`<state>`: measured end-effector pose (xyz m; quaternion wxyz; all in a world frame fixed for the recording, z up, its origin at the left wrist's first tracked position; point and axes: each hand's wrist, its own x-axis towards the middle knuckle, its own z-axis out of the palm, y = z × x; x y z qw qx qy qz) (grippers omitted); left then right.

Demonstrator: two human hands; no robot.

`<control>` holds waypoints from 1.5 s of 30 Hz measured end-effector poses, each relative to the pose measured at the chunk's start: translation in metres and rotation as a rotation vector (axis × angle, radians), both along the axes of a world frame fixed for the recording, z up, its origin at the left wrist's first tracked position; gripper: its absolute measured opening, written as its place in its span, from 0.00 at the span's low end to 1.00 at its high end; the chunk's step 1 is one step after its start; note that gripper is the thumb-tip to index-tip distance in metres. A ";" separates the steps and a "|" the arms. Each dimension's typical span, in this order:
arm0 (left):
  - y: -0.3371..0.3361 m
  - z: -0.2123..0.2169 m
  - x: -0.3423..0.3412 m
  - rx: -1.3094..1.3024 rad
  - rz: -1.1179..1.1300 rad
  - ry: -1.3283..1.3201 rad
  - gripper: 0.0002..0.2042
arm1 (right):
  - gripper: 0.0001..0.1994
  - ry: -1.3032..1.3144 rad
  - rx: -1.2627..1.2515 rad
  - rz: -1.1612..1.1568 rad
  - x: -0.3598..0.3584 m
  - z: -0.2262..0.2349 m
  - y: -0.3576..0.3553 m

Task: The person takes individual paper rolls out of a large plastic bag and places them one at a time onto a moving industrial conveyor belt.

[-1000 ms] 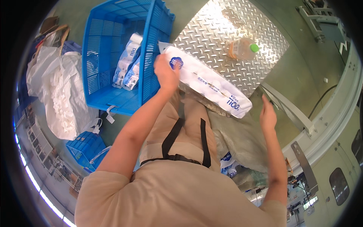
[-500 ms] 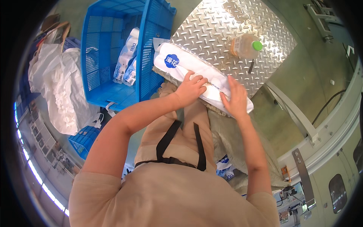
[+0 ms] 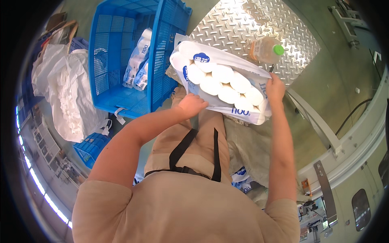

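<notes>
A white plastic bag of toilet paper rolls (image 3: 221, 79) with blue print lies slanted in front of me, at the near edge of the metal plate. Its side is spread wide, and two rows of white rolls show inside. At the near edge my left hand (image 3: 193, 105) has its fingers closed on the bag's film. My right hand (image 3: 276, 88) pinches the far edge of the film at the right end. A strip of rough grey-brown cloth shows beneath the bag.
Left stands a blue plastic crate (image 3: 121, 106) holding two wrapped roll packs (image 3: 137, 56). A bottle with a green cap (image 3: 265, 49) stands on the diamond-patterned metal plate (image 3: 231, 24). White plastic sacking (image 3: 67, 97) hangs far left; a metal frame (image 3: 314, 117) runs along the right.
Both hands lay on the closed, smooth top of the bag. Now they are at its edges, the left nearer me, the right at the far edge, and the film is spread, showing the rolls.
</notes>
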<state>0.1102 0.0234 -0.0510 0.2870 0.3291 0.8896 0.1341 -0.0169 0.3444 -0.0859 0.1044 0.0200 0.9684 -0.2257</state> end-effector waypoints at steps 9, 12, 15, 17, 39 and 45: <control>0.038 0.033 -0.075 0.233 -0.021 0.293 0.34 | 0.43 0.147 -0.235 0.411 0.071 0.091 -0.100; 0.037 0.004 -0.087 0.155 -0.013 0.449 0.45 | 0.52 0.130 0.030 0.490 0.063 0.080 -0.116; 0.036 0.016 -0.095 -0.014 -0.049 0.399 0.44 | 0.49 0.035 0.044 0.429 0.058 0.080 -0.114; 0.032 0.016 -0.094 -0.032 -0.047 0.365 0.43 | 0.47 0.068 -0.016 0.426 0.060 0.076 -0.112; 0.047 0.062 -0.118 0.106 0.229 0.191 0.41 | 0.28 0.118 -0.258 -0.082 0.101 0.230 -0.084; 0.048 0.140 -0.110 0.541 0.792 -0.565 0.40 | 0.36 0.425 -1.565 -1.061 0.274 0.352 0.043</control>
